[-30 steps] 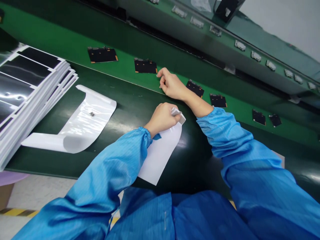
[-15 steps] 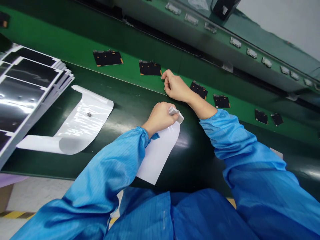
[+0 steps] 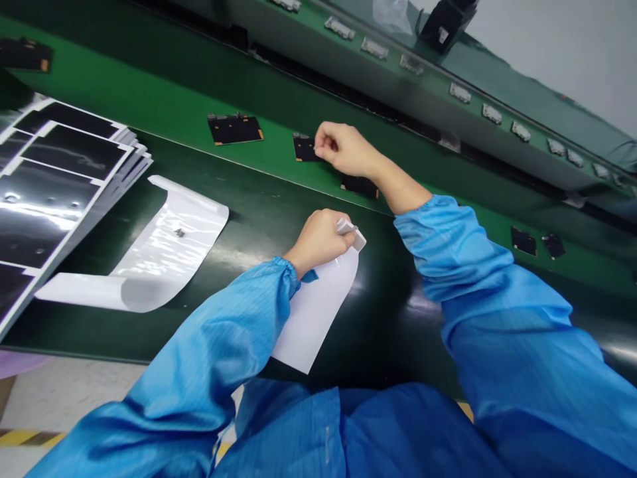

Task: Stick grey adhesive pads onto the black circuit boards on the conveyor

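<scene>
My left hand [image 3: 321, 239] is closed on the curled upper end of a white sheet [image 3: 313, 315], whose lower part hangs down towards me over the dark green bench. My right hand [image 3: 341, 147] reaches over the bright green strip, thumb and fingers pinched together. Whatever sits in that pinch is too small to make out. Its fingertips are at the right edge of a black circuit board [image 3: 303, 147] with orange patches. A second black board [image 3: 359, 186] lies partly hidden beneath my right wrist.
Further black boards lie along the strip, one to the left [image 3: 235, 129] and a pair at right, one of them here [image 3: 523, 241]. A curled glossy white sheet [image 3: 184, 229] and a stack of black-and-white sheets [image 3: 64, 156] lie left. Small metallic parts [image 3: 374, 48] line the upper ledge.
My right hand has moved slightly up and left, onto the board's edge. The boards on the strip at left have shifted right. My left hand keeps its hold on the white sheet.
</scene>
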`<act>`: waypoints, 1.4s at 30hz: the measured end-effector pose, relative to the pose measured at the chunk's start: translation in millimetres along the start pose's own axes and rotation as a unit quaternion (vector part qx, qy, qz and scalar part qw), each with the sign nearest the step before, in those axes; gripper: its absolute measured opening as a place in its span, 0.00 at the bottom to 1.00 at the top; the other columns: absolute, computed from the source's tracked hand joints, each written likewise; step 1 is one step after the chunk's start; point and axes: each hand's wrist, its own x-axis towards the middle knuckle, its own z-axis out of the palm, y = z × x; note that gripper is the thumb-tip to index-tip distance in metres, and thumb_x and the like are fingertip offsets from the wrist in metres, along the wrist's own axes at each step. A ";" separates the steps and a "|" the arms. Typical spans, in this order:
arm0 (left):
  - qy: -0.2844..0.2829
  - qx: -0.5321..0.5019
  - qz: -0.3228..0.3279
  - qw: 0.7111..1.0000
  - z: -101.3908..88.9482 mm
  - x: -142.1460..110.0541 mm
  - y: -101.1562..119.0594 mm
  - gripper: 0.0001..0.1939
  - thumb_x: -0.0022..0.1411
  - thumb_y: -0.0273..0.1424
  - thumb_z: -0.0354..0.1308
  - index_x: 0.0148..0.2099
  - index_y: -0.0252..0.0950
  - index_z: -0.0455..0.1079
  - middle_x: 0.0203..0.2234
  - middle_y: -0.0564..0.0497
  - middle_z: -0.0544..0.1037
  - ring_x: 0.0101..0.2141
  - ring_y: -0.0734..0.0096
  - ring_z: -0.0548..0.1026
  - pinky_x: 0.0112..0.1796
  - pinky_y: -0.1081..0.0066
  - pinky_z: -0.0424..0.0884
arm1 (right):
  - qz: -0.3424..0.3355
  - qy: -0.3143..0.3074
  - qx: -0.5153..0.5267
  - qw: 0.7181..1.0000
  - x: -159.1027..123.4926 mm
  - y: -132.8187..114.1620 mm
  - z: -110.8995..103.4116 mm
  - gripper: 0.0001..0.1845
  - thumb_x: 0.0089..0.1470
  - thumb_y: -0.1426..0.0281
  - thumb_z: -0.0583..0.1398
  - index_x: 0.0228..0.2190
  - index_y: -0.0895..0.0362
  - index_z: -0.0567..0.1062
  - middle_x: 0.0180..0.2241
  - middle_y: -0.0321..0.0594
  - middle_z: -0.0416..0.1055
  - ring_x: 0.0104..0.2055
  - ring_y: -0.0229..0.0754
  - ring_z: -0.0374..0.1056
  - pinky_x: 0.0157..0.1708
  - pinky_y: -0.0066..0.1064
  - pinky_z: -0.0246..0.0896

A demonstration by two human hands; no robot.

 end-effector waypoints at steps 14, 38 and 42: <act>-0.004 -0.004 -0.010 1.000 0.1 -1.3 2.4 0.07 0.57 0.29 0.63 0.26 0.36 0.72 0.20 0.54 0.71 0.26 0.69 0.67 0.30 0.68 0.57 | 0.009 -0.064 -0.027 0.998 7.2 -9.7 17.2 0.04 0.57 0.76 0.60 0.31 0.58 0.75 0.30 0.41 0.76 0.35 0.44 0.71 0.44 0.36 0.65; -0.006 0.003 -0.011 1.000 -0.3 -0.6 1.6 0.07 0.56 0.29 0.64 0.26 0.36 0.72 0.20 0.54 0.72 0.26 0.69 0.68 0.29 0.69 0.57 | 0.108 -0.133 -0.148 0.974 -23.0 -30.3 -10.4 0.12 0.49 0.80 0.61 0.36 0.64 0.82 0.36 0.47 0.80 0.39 0.47 0.75 0.43 0.34 0.67; -0.006 -0.004 -0.004 1.000 0.2 -1.1 0.5 0.07 0.57 0.29 0.64 0.27 0.36 0.73 0.21 0.54 0.73 0.27 0.69 0.70 0.30 0.69 0.60 | 0.174 -0.185 -0.236 0.938 -12.3 -37.0 -17.5 0.12 0.50 0.74 0.67 0.38 0.65 0.83 0.37 0.54 0.81 0.41 0.54 0.77 0.43 0.37 0.70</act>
